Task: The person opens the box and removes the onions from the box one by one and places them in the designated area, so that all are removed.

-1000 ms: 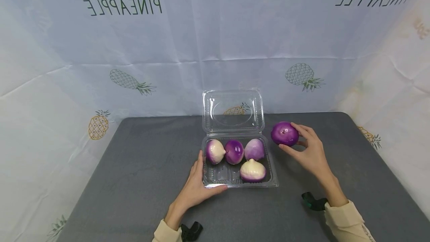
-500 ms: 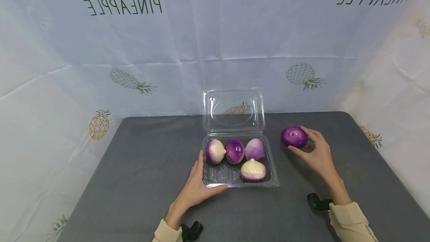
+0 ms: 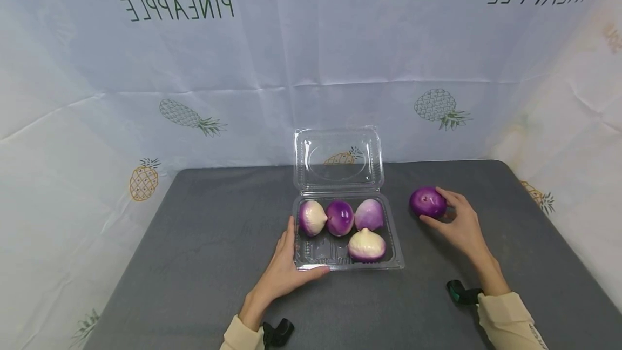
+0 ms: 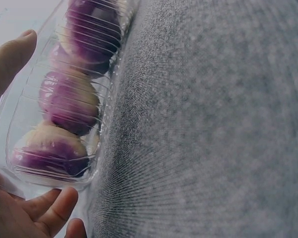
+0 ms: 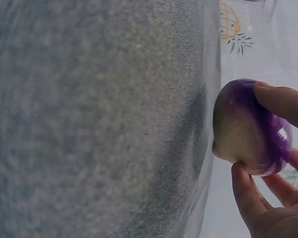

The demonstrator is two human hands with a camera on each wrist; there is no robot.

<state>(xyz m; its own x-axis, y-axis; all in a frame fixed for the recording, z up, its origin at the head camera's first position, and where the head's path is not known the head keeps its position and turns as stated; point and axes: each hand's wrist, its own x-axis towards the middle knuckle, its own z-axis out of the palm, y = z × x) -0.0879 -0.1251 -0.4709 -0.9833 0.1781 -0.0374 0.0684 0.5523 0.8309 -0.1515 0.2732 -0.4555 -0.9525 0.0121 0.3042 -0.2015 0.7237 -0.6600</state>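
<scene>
My right hand [image 3: 459, 226] pinches a glossy purple-and-white onion [image 3: 427, 202] between thumb and fingers, right of the clear plastic box. In the right wrist view the pale side of this onion [image 5: 246, 129] shows; whether it touches the table I cannot tell. My left hand [image 3: 279, 274] lies at the box's front left corner, with straight fingers along its left side and the thumb at the front edge. The clear box [image 3: 311, 264] has its lid [image 3: 337, 177] raised at the back. Inside are several onions: a back row, and one [image 3: 366, 246] at front right.
The dark grey table [image 3: 218, 231] stretches out on both sides of the box. Behind it hangs a pale curtain [image 3: 340, 53] printed with pineapples. Black straps sit at both wrists.
My right hand has carried its onion to the right, away from the box, and slightly lower. My left hand and the box have stayed in place.
</scene>
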